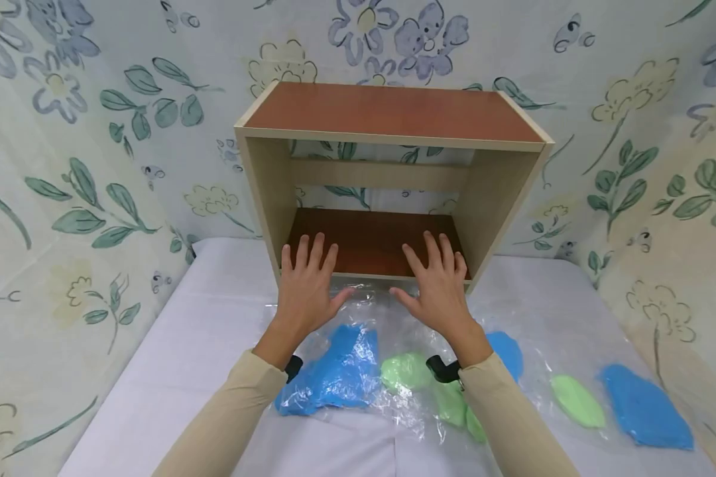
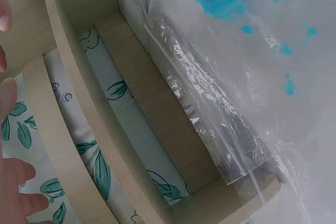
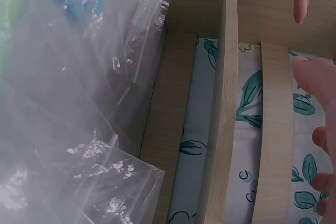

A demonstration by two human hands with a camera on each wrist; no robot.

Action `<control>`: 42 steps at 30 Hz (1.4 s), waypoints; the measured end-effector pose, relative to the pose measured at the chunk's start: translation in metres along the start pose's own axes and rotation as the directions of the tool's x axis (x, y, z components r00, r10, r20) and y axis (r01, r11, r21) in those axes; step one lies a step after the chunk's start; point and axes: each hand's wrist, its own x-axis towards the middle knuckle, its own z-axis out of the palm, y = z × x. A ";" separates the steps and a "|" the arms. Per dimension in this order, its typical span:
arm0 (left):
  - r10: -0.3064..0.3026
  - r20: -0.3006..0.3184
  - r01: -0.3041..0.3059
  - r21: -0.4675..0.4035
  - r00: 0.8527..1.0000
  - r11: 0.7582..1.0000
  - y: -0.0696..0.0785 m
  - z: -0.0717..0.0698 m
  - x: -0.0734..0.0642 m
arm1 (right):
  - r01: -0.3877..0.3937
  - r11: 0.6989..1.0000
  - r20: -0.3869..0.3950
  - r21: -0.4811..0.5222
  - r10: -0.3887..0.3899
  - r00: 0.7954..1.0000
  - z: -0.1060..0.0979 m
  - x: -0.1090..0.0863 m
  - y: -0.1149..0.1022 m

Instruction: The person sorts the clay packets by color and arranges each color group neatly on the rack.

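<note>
A small wooden shelf unit (image 1: 394, 112) with pale sides and reddish-brown boards stands at the back of a white-covered surface. Before its lower opening, my left hand (image 1: 307, 288) has its fingers spread and holds nothing. To its right, my right hand (image 1: 437, 291) also spreads its fingers, with nothing in them. Whether either hand touches the lower board (image 1: 376, 242) cannot be told. Clear plastic bags lie in front of the unit and below the hands; one contains a blue mass (image 1: 343, 368), another pale green lumps (image 1: 406, 371). Both wrist views show the unit's middle divider (image 2: 100, 114) edge-on.
Toward the right lie a green piece (image 1: 577, 401) and a blue piece (image 1: 646, 405) in clear plastic. Another blue piece (image 1: 506, 354) shows beside the right forearm. Flower-patterned cloth (image 1: 107, 199) hangs behind and at both sides. The white cloth (image 1: 173, 371) covers the surface.
</note>
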 end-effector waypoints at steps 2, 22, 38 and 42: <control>0.000 -0.002 0.000 0.000 1.000 1.000 0.000 0.000 0.001 | -0.002 1.000 0.002 -0.001 0.002 1.000 0.000 0.000 0.001; 0.143 -0.208 -0.202 -0.301 0.968 0.932 -0.054 -0.012 -0.016 | 0.121 0.956 -0.066 0.266 -0.108 0.992 -0.021 -0.031 0.034; -0.337 -0.436 -0.038 -0.656 0.835 0.754 -0.111 -0.021 0.011 | 0.144 0.961 -0.068 0.236 -0.132 0.989 -0.036 -0.064 0.074; -0.405 -0.335 0.006 -0.763 0.851 0.646 -0.109 -0.031 0.026 | 0.143 0.963 -0.071 0.228 -0.130 0.989 -0.039 -0.064 0.074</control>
